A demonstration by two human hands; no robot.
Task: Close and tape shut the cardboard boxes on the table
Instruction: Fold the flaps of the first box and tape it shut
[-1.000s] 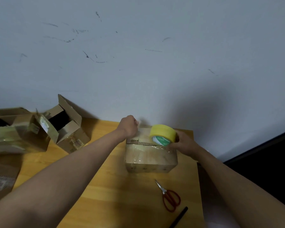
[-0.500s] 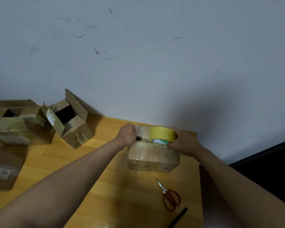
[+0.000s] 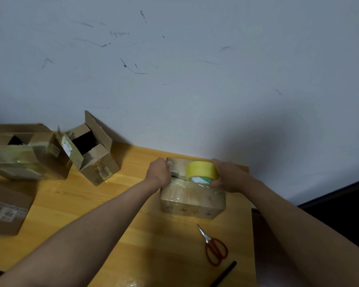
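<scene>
On the tabletop (image 3: 75, 206), scissors (image 3: 215, 248) lie nearest. Beyond them sits the closed box (image 3: 192, 200), its long axis running left to right. Of the hands, the left hand (image 3: 159, 172) is curled at the box's left top edge, apparently pinning the tape end. The right hand (image 3: 229, 177) grips the yellow tape roll (image 3: 201, 169) (axis roughly upright). If that end slips, the strip could wrinkle or lift off the seam.
</scene>
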